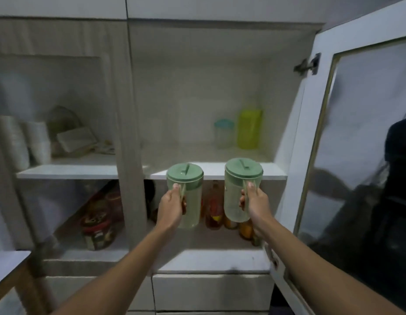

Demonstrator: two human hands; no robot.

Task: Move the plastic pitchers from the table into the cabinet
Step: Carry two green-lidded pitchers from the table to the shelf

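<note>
I hold two pale green plastic pitchers with green lids upright in the air in front of the open cabinet. My left hand (171,206) grips the handle of the left pitcher (191,201). My right hand (254,201) grips the handle of the right pitcher (234,196). Both pitchers hang just in front of the white shelf edge (215,171) of the cabinet's right bay, their lids level with it. The shelf behind them is mostly bare at its front.
A yellow-green container (248,128) and a small clear jar with a blue lid (223,133) stand at the shelf's back right. Bottles and jars (214,210) fill the lower shelf. The glass door (356,155) stands open at right. Stacked white dishes (24,142) sit behind the left door. A table corner (6,264) is at lower left.
</note>
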